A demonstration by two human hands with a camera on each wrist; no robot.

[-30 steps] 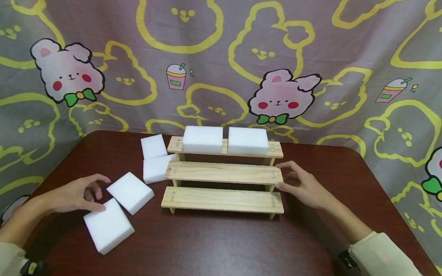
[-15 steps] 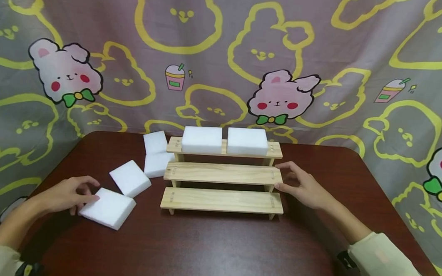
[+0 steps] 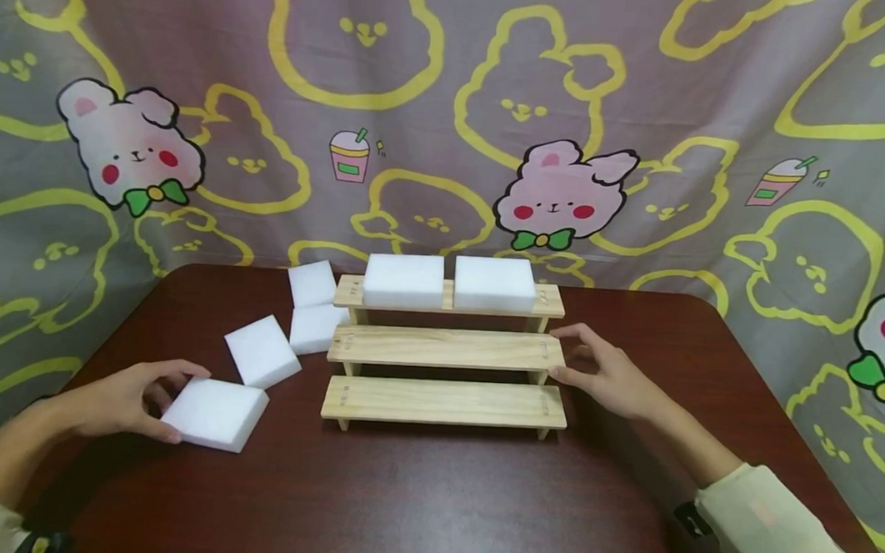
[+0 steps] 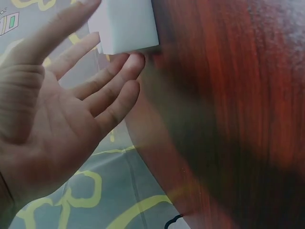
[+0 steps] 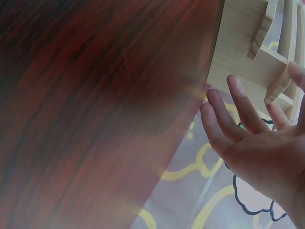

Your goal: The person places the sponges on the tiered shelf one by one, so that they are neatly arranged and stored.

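Observation:
My left hand pinches the nearest white sponge block by its left side, thumb at the front and index finger behind. In the left wrist view, that sponge block sits at the top, with the other fingers loose below it. At the right, my right hand holds the end of the middle shelf of a three-step wooden stand between thumb and index finger. The right wrist view has the remaining fingers of that right hand spread beside the stand. Two sponge blocks lie on the top shelf.
Left of the stand, another sponge block lies just behind the held one. Two more sponge blocks lie touching near the stand's back left. A patterned curtain hangs behind the dark wooden table.
The nearest sponge block has turned and shifted back, and my left hand now pinches its left side. The other loose sponge blocks have also shifted slightly back. My right hand stays put.

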